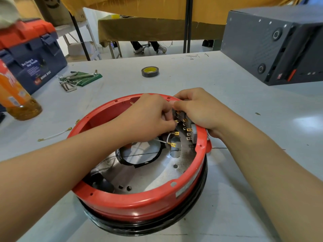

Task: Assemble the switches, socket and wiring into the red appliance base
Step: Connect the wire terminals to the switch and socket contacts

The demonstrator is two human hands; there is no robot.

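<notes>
- A clear plastic bottle [13,96] of orange drink stands at the far left edge of the smooth grey table [244,105].
- Behind it sits a dark blue toolbox [35,65] with a glossy red lid.
- To its right, bent metal hex keys [70,82] lie on a flat green pouch [87,76].
- A loose white wire [54,134] with brass ends lies on the table, just left of the base.
- The red base [139,201], a round shell with a thick rim above a black ring, sits in the near middle of the table; its floor is shiny metal with holes.
- The left hand [148,116] reaches over the rim into the far right part of the base, fingers curled and pinching a brass connector [176,121] on a white wire [168,137] inside.
- The right hand [197,109] curls over the far right rim, gripping a grey switch block [189,128] with rows of brass tabs set against the inner wall.
- A roll of black tape [150,71] lies flat, far beyond the base.
- A boxy dark grey case [272,46] with a ribbed side fills the far right.
</notes>
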